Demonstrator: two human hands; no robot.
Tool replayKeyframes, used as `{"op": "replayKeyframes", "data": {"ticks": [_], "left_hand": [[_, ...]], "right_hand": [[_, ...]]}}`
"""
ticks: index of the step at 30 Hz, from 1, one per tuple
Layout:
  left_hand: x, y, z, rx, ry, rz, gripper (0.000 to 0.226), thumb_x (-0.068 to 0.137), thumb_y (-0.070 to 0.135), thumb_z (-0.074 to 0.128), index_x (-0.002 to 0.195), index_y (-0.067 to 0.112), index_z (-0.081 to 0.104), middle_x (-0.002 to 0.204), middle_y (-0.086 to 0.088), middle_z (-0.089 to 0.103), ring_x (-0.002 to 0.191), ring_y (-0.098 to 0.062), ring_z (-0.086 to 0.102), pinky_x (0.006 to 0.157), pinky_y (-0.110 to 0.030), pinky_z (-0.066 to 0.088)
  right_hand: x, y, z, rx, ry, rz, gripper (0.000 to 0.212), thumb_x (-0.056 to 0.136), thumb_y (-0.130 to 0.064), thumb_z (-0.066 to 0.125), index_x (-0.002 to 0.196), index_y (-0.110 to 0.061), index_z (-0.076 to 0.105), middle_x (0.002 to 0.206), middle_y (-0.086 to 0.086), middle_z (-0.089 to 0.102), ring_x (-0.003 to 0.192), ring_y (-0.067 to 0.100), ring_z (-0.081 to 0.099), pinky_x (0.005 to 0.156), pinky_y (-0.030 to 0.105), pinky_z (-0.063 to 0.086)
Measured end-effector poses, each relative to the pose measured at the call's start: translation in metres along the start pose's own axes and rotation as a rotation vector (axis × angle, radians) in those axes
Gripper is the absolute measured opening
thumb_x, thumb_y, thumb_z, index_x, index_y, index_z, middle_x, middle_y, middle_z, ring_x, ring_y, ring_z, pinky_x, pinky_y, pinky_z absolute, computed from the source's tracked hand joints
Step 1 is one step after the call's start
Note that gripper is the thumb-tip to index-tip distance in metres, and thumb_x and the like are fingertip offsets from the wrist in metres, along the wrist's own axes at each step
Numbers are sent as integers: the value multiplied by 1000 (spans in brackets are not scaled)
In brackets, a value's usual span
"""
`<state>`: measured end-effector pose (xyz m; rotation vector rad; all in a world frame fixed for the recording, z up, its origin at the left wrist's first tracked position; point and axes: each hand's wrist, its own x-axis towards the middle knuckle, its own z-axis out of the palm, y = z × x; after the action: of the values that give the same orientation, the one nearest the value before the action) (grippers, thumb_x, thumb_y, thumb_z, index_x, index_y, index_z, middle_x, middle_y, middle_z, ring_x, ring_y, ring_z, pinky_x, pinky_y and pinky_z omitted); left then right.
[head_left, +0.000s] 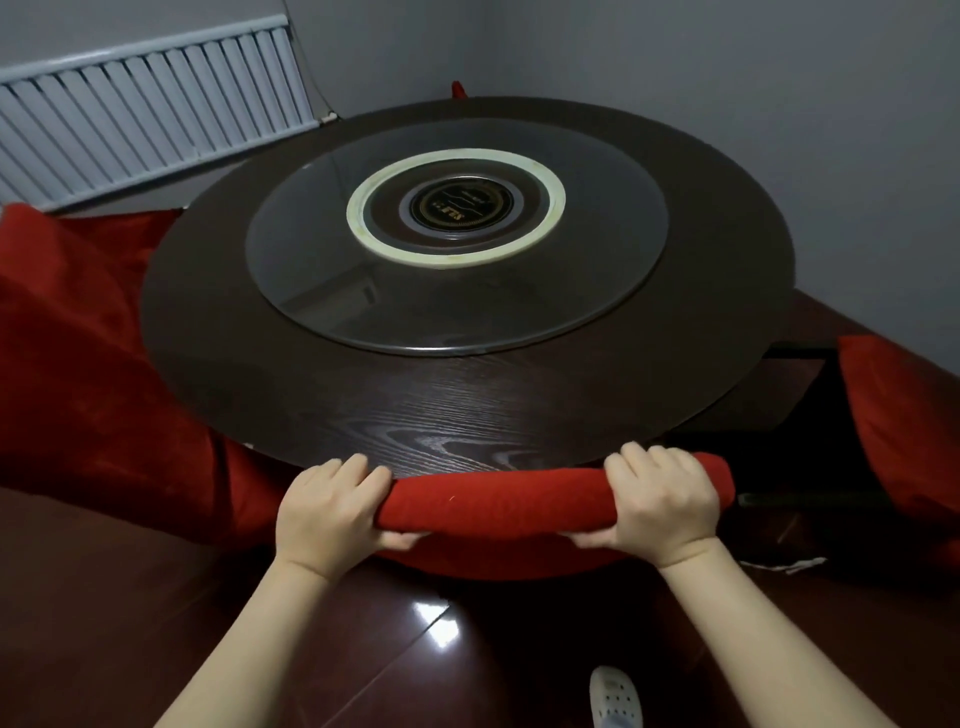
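Note:
A round dark wooden table (363, 415) stands in front of me, with a glass turntable (597, 260) in its middle. A red chair top (498, 499), padded in red fabric, lies against the table's near edge. My left hand (332, 506) grips its left end, fingers curled over the top and thumb under. At the right end my right hand (660, 501) grips it the same way. Both forearms reach in from the bottom of the view.
More red-covered chairs stand at the left (78, 353) and right (904, 426) of the table. A white radiator (145, 114) lines the back-left wall. The floor (130, 597) is glossy dark red tile. A white shoe (615, 696) shows at the bottom.

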<state>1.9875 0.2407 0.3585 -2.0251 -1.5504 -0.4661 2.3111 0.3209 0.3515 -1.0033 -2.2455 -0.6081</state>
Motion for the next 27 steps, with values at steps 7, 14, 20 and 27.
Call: {"op": "replayKeyframes", "data": {"ticks": [7,14,20,27], "left_hand": [[11,6,-4,13,25,-39,68,77,80,46,58,15,49,57,-4,42,47,-27,45,46,-35,35],[29,5,2,15,35,-21,68,78,78,46,58,14,54,56,-5,45,46,-26,48,43,-35,38],[-16,21,-4,-19,-13,-52,73,76,83,42,62,13,58,59,-6,45,47,-27,46,46,-37,37],[-4,20,-6,10,-10,-10,68,74,81,49,59,14,56,57,-4,44,46,-26,46,44,-34,36]], "right_hand": [[8,13,0,-9,28,-11,78,65,-89,47,57,-11,46,56,6,41,47,25,42,47,35,36],[25,27,4,2,33,13,78,66,-88,46,55,-11,46,55,6,42,46,25,42,46,34,38],[-15,4,-3,35,30,-30,77,67,-87,48,54,-11,48,55,7,43,44,24,42,43,34,39],[-7,11,-6,26,37,-7,78,64,-88,50,56,-11,47,56,6,42,46,25,42,45,35,39]]}}
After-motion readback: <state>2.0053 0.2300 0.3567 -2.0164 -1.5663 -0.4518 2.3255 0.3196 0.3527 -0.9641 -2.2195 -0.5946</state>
